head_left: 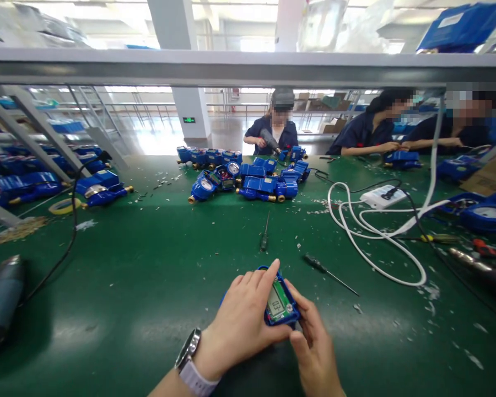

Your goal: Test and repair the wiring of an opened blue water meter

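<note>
A blue meter (287, 318) with its cover off is between my hands at the near edge of the green table. Inside it a green circuit board carries a small display (277, 302) with digits on it. My left hand (246, 306), with a watch (188, 348) on the wrist, lies over the meter's left side and wraps round it. On the other side, the fingers of my right hand (314, 336) curl against the right edge. Its underside is hidden by my hands. Beyond it lie a screwdriver (264, 241) pointing away and another screwdriver (330, 274) slanting right.
Several blue meters (258, 184) are heaped at mid-table, with more blue meters (101, 187) at left. A white cable (380, 270) loops from a power strip (382, 197). Heat guns lie at left (2, 303) and right (479, 270). A shelf (248, 66) crosses overhead; co-workers sit opposite.
</note>
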`<state>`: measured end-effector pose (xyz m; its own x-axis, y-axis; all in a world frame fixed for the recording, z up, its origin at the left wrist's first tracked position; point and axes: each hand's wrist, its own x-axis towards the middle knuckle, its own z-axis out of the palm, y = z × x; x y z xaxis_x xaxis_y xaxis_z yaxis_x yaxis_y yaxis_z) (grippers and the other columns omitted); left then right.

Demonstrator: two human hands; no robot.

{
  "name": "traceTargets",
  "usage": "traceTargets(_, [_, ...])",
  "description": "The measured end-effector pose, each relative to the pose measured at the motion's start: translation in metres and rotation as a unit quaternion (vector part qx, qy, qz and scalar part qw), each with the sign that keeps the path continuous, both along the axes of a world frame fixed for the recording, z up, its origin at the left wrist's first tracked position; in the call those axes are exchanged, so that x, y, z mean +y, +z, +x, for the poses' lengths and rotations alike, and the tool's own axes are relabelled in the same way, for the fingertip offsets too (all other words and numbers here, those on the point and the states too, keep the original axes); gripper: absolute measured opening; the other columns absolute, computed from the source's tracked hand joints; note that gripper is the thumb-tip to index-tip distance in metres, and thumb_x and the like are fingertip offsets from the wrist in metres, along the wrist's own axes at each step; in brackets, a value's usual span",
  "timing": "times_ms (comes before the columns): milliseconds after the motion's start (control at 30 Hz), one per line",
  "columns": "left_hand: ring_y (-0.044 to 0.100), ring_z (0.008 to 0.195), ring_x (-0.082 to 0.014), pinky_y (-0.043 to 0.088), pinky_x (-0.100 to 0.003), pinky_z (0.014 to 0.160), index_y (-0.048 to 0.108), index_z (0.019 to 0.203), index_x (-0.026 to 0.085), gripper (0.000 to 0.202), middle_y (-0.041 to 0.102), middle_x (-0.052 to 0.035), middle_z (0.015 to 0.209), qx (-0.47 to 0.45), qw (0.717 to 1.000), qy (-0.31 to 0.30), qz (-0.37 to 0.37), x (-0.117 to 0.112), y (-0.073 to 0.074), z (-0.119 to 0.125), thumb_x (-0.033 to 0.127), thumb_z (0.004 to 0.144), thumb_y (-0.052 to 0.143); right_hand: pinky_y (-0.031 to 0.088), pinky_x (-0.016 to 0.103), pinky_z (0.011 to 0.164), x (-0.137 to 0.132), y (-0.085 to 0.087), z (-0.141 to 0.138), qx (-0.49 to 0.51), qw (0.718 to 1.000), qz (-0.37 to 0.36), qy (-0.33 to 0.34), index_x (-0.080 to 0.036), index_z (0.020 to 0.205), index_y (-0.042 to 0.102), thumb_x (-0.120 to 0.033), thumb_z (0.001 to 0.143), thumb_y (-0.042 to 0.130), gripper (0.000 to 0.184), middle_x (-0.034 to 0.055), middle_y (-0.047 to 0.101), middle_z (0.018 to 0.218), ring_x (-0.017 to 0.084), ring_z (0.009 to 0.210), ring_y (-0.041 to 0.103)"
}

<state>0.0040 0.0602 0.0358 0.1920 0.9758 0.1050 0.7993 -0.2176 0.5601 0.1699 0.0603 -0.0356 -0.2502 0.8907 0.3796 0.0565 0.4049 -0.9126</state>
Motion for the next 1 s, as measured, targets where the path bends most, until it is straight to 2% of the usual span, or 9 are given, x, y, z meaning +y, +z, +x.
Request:
traceTargets(100, [0.054,0.120,-0.0340,0.042,-0.053,0.104,0.018,0.152,0.025,0.100,0.056,-0.0131,0.134,-0.019,0.999,-0.025,-0.009,-0.005,0.003,-0.007,0.038,0.072,0.075,0.043,0.045,0.106,-0.008,0.001,-0.004,-0.015,1.000,0.020,-0.008,-0.033,0.144,0.042,-0.046,0.099,0.051,0.047,0.0075,0.046,0.145,0.028,0.130,0.047])
traceTargets(200, [0.054,0.121,-0.0322,0.043,-0.051,0.105,0.018,0.152,0.026,0.098,0.055,-0.0123,0.134,-0.049,0.998,-0.035,-0.006,-0.012,0.004,-0.012,0.032,0.071,0.074,0.042,0.045,0.107,-0.010,0.002,-0.006,-0.056,0.996,0.065,-0.013,-0.033,0.147,0.038,-0.042,0.098,0.054,0.052,0.0059,0.044,0.147,0.028,0.132,0.043])
traceTargets(333, [0.053,0.124,-0.0313,0.041,-0.049,0.107,0.019,0.150,0.028,0.096,0.054,-0.0109,0.136,-0.089,0.996,-0.006,-0.002,-0.022,0.003,-0.016,0.030,0.071,0.073,0.038,0.046,0.110,-0.010,-0.002,-0.003,-0.100,0.990,0.097,0.012,-0.033,0.152,0.030,-0.042,0.102,0.043,0.052,0.0037,0.040,0.150,0.027,0.135,0.039])
traceTargets(467, [0.054,0.123,-0.0308,0.042,-0.049,0.107,0.016,0.151,0.029,0.100,0.052,-0.0104,0.136,-0.134,0.990,0.038,-0.030,-0.026,0.001,-0.020,0.027,0.069,0.073,0.031,0.051,0.113,-0.012,-0.012,-0.003,-0.116,0.989,0.089,0.026,-0.034,0.154,0.023,-0.032,0.105,0.033,0.050,0.0025,0.036,0.153,0.025,0.139,0.032])
traceTargets(567, [0.056,0.121,-0.0302,0.043,-0.049,0.106,0.016,0.151,0.029,0.101,0.052,-0.0102,0.135,-0.151,0.986,0.042,-0.050,-0.024,0.003,-0.023,0.025,0.068,0.074,0.027,0.053,0.115,-0.015,-0.016,-0.004,-0.115,0.989,0.086,0.029,-0.035,0.154,0.022,-0.025,0.105,0.032,0.051,0.0027,0.034,0.154,0.024,0.140,0.032])
traceTargets(633, [0.056,0.120,-0.0301,0.043,-0.048,0.106,0.017,0.151,0.028,0.100,0.053,-0.0106,0.133,-0.151,0.986,0.032,-0.062,-0.021,0.006,-0.025,0.028,0.069,0.074,0.030,0.052,0.114,-0.016,-0.015,-0.004,-0.116,0.989,0.085,0.028,-0.034,0.154,0.023,-0.024,0.104,0.033,0.052,0.0035,0.035,0.154,0.025,0.140,0.032])
traceTargets(767, [0.055,0.123,-0.0315,0.041,-0.050,0.107,0.020,0.151,0.025,0.097,0.053,-0.0122,0.135,-0.125,0.989,-0.005,-0.082,-0.013,0.011,-0.031,0.035,0.072,0.074,0.037,0.051,0.111,-0.010,-0.009,0.001,-0.123,0.988,0.086,0.038,-0.031,0.154,0.025,-0.026,0.100,0.045,0.057,0.0070,0.038,0.151,0.027,0.138,0.035])
traceTargets(867, [0.052,0.126,-0.0326,0.040,-0.050,0.109,0.022,0.151,0.023,0.096,0.051,-0.0137,0.138,-0.102,0.991,-0.033,-0.079,-0.010,0.011,-0.033,0.037,0.072,0.074,0.035,0.054,0.111,0.004,-0.003,0.007,-0.127,0.985,0.093,0.066,-0.027,0.153,0.029,-0.030,0.092,0.061,0.069,0.0101,0.040,0.149,0.031,0.137,0.035])
traceTargets(1000, [0.050,0.129,-0.0323,0.039,-0.049,0.111,0.022,0.151,0.026,0.100,0.049,-0.0123,0.143,-0.081,0.991,-0.086,-0.059,-0.016,0.008,-0.031,0.031,0.068,0.076,0.028,0.056,0.113,0.022,-0.001,0.013,-0.122,0.978,0.086,0.146,-0.026,0.155,0.023,-0.042,0.066,0.088,0.112,0.0123,0.032,0.154,0.035,0.139,0.031])
